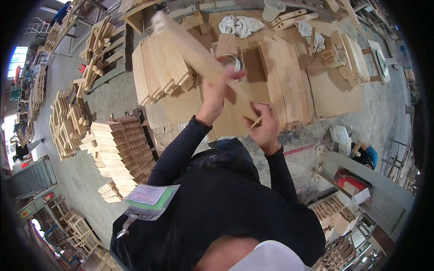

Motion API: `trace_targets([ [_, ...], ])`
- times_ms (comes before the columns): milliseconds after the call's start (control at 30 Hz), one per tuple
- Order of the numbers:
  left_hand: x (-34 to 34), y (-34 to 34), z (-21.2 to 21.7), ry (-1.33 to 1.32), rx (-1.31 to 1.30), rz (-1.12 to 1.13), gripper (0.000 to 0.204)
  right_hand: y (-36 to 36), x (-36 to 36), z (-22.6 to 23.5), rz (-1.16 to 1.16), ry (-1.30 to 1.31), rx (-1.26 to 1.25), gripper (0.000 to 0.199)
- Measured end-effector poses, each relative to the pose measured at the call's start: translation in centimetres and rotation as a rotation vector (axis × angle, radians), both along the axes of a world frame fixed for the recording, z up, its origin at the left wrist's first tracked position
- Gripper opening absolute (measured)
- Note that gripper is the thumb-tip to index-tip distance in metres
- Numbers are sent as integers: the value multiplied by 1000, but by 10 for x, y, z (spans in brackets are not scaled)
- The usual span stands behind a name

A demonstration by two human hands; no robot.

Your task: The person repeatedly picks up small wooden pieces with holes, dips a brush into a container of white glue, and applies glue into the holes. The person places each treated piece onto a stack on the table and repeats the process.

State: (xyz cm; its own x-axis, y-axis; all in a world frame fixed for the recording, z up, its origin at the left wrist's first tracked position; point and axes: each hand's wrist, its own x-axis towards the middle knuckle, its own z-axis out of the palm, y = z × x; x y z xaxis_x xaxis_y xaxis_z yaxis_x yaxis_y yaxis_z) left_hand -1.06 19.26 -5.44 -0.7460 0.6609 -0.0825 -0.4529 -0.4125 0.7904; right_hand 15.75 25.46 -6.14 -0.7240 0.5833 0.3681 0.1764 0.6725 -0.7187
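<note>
A long pale wooden board (192, 49), smeared by motion at its far end, slants across the table from upper left toward the middle. My left hand (219, 88) is closed around it. My right hand (266, 124) is closed near the board's near end, pinching what looks like a thin wooden stick (256, 122); whether it also touches the board I cannot tell. Just beyond my left hand stands a small round tub (233, 63) with whitish contents, partly hidden by the fingers. Shaped boards (158, 67) lie in a row to the left, and more stacked boards (287, 81) lie to the right.
Cardboard (334, 92) covers the table. White rags (241, 26) and a plastic jug (273, 10) sit at the back. A tall stack of wooden parts (120, 149) stands on the floor at left. Another person (365, 156) is at lower right, beside a grey metal beam (366, 180).
</note>
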Motion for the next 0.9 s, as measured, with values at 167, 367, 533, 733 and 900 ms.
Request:
trace_targets([
  [167,-82,-10,6,60,-244,15,40,25,-17,1,46,350,-358,28],
  [367,-140,29,6,613,-669,-326,43,49,-43,-4,81,112,-589,28],
  [533,-164,78,-39,593,-687,-505,55,54,-74,-37,40,105,-662,21],
  [733,-162,83,-46,769,-833,-521,56,66,-79,-35,84,-134,-464,17],
  [900,-134,51,-39,864,-754,-286,58,66,-74,-36,2,7,-413,16],
])
